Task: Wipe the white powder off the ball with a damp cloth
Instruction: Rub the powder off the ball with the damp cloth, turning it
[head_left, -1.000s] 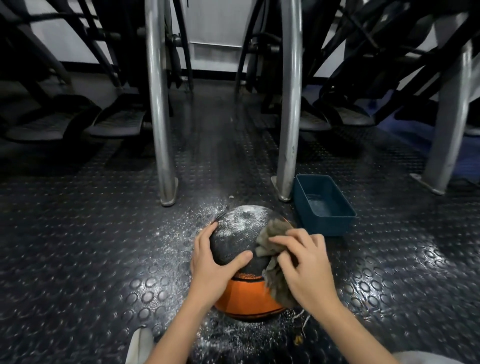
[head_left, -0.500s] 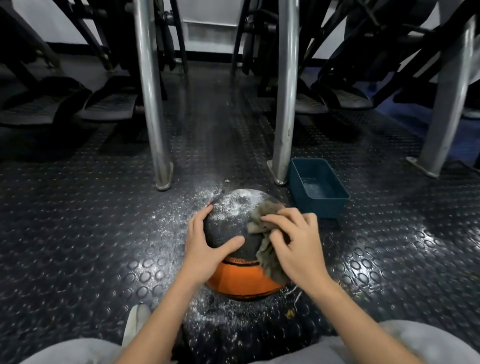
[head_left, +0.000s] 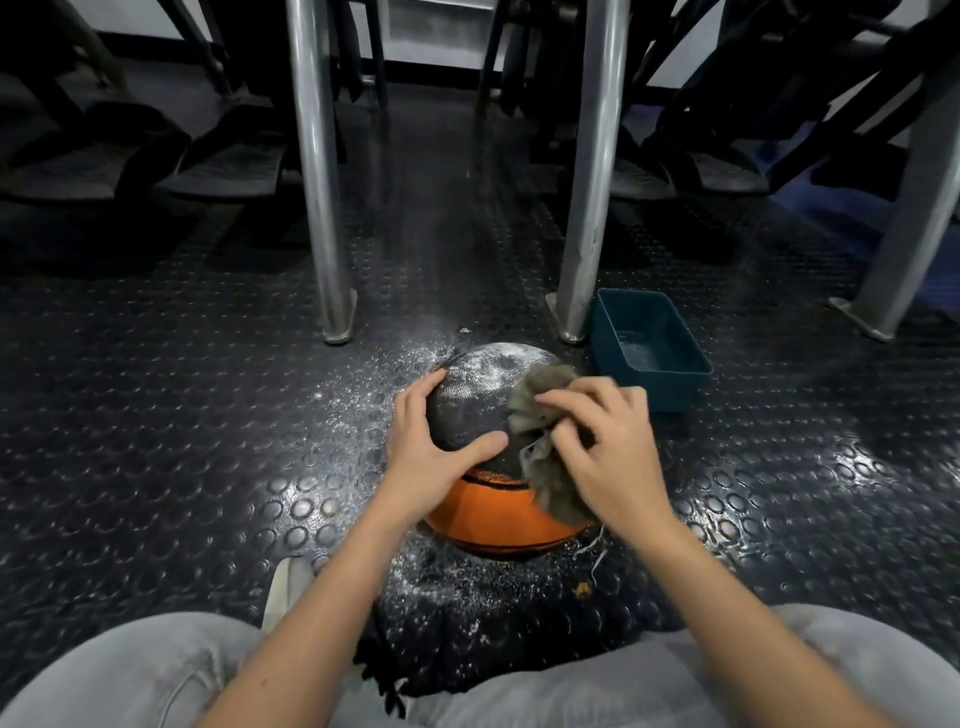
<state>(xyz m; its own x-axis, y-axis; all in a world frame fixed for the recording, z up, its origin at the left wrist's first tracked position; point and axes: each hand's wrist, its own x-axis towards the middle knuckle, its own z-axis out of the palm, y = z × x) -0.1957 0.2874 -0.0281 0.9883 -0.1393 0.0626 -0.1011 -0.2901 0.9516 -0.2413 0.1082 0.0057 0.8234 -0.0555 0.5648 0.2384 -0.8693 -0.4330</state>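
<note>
A black and orange ball (head_left: 470, 415) rests on the dark studded floor in front of me. White powder covers its far top, and more is scattered on the floor around it. My left hand (head_left: 423, 449) grips the ball's left side, thumb across the black panel. My right hand (head_left: 605, 441) presses a crumpled grey cloth (head_left: 540, 415) against the ball's right side. The cloth hangs down over the orange lower part.
A teal plastic tub (head_left: 652, 348) holding a little water stands just right of the ball. Two metal posts (head_left: 319, 171) (head_left: 589, 171) rise right behind the ball, a third (head_left: 914, 208) at far right. Dark gym machines fill the background. My grey-trousered knees are at the bottom.
The camera has tilted down, so my knees now show. My right hand with the cloth has shifted slightly on the ball's right side; the left hand's grip is unchanged.
</note>
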